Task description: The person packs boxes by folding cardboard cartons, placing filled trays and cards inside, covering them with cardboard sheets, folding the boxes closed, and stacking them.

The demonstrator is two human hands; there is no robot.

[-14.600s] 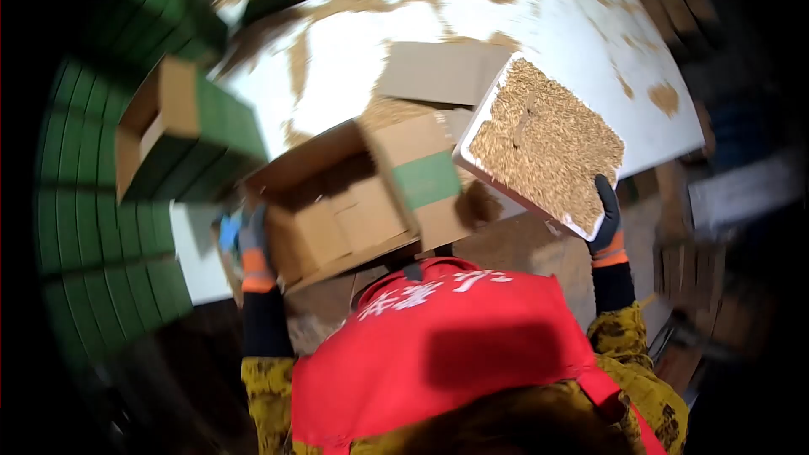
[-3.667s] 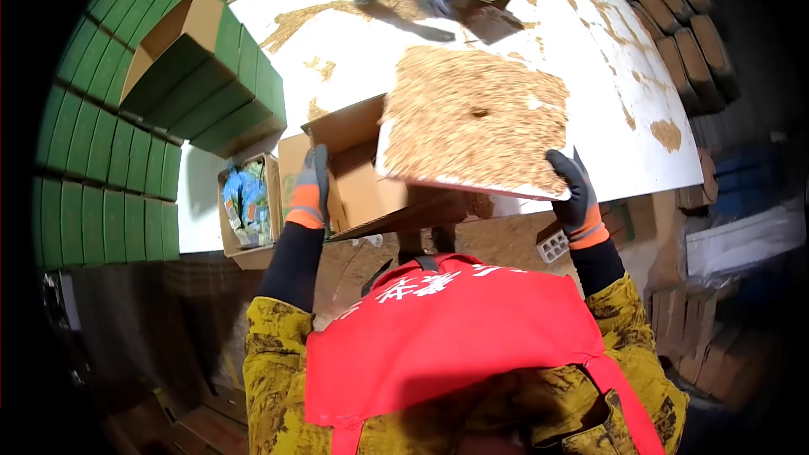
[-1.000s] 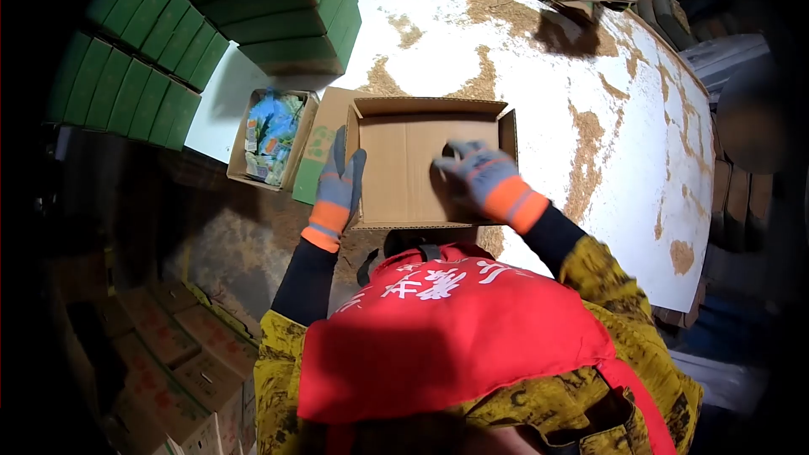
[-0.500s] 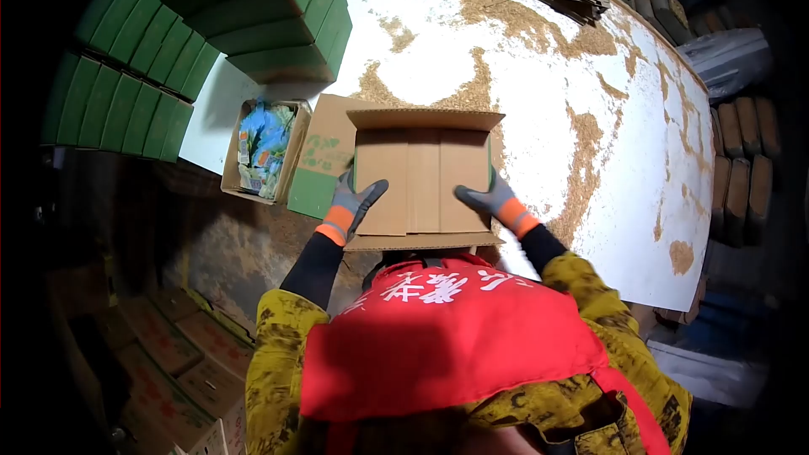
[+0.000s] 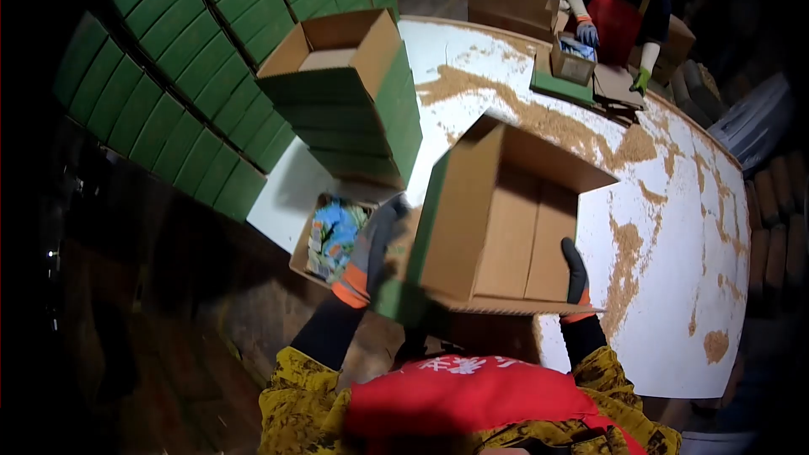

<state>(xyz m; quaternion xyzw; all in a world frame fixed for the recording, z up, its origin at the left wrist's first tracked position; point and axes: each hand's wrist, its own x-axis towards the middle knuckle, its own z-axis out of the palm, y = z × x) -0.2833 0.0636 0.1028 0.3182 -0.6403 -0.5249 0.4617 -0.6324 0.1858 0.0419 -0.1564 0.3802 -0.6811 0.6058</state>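
Note:
An open-topped cardboard box [image 5: 531,232] with a green outer side is tilted in front of me, its flaps raised and its inside bare. My right hand [image 5: 575,270] grips its right wall, the thumb showing over the edge. Off the box's left side, my left hand [image 5: 381,236] is slightly blurred, fingers stretched out and holding nothing. Both hands wear grey gloves with orange cuffs. Just left of that hand stands a small carton [image 5: 301,257] filled with blue and green printed packets [image 5: 337,232]. Part of a flat cardboard piece shows behind the left hand.
Stacked green boxes [image 5: 358,126], the top one open, stand on the white table [image 5: 674,354]. More green boxes [image 5: 168,118] are piled at left. Sawdust-like crumbs [image 5: 628,265] lie across the table. Opposite, a co-worker [image 5: 619,21] handles a small filled carton [image 5: 573,63] over folded cardboard.
The box has been lifted and tipped, its left side turned toward my left hand. My left hand has come off the box. My view has risen, showing the co-worker.

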